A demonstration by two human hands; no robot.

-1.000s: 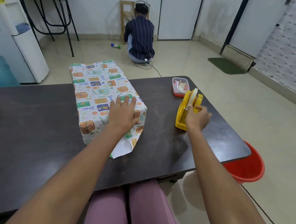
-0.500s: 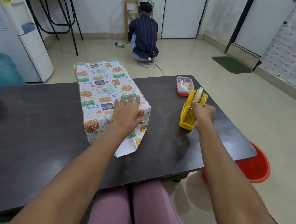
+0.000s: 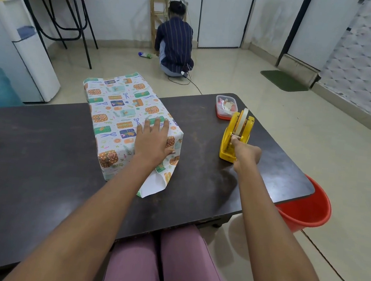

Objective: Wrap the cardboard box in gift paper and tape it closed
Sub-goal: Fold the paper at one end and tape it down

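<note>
1. The cardboard box (image 3: 122,120), already covered in printed gift paper, lies lengthwise on the dark table (image 3: 40,159), its far end overhanging the table's back edge and its near end pointing toward the person.

2. The left hand (image 3: 154,141) is laid flat on the top of the box near its right-hand edge, fingers straight and spread; nothing is gripped, and the paper overlap is judged to be held down by this pressure.

3. The right hand (image 3: 245,152) is placed at the near end of the yellow tape dispenser (image 3: 236,136), fingers curled toward the cutter. A tape end is probably being pinched, but the tape itself cannot be made out.

4. At the near end of the box an open flap of paper (image 3: 155,183) sticks out, its white underside showing; this end is not yet folded or taped.

5. The paper is judged thin, smooth and easily creased or torn, and likely to spring open if released. The box is judged stiff and probably light, so it may slide under a sideways push.

6. Hold is best kept by flat downward pressure over the seam; the flap is best taken by its edges and folded against the stiff end face.

7. A small lidded container (image 3: 226,105) sits just behind the dispenser.
</note>
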